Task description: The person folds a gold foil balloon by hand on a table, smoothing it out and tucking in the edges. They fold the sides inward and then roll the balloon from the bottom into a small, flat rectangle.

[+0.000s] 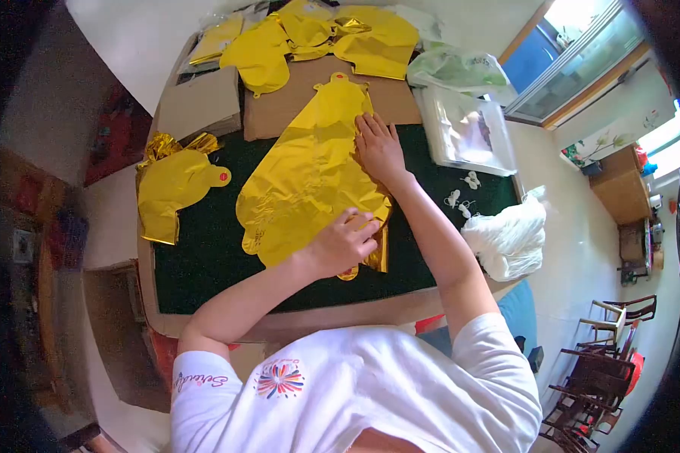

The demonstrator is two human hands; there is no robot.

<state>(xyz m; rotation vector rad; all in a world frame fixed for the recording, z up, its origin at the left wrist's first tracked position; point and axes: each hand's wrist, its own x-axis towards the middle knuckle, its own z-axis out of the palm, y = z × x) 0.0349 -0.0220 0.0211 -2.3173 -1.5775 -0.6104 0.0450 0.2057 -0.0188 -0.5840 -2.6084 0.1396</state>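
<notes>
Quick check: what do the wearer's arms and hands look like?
The left hand and right hand are ungloved, the forearms uncovered. The left sleeve is short and white, with dark script lettering; the right sleeve is also short and white, with no print showing.

This place seems to be a home, because wooden chairs (597, 370) are on a pale, smooth floor (570, 291), with a wooden cabinet (619, 185) and glass panels (563, 74) nearby.
</notes>
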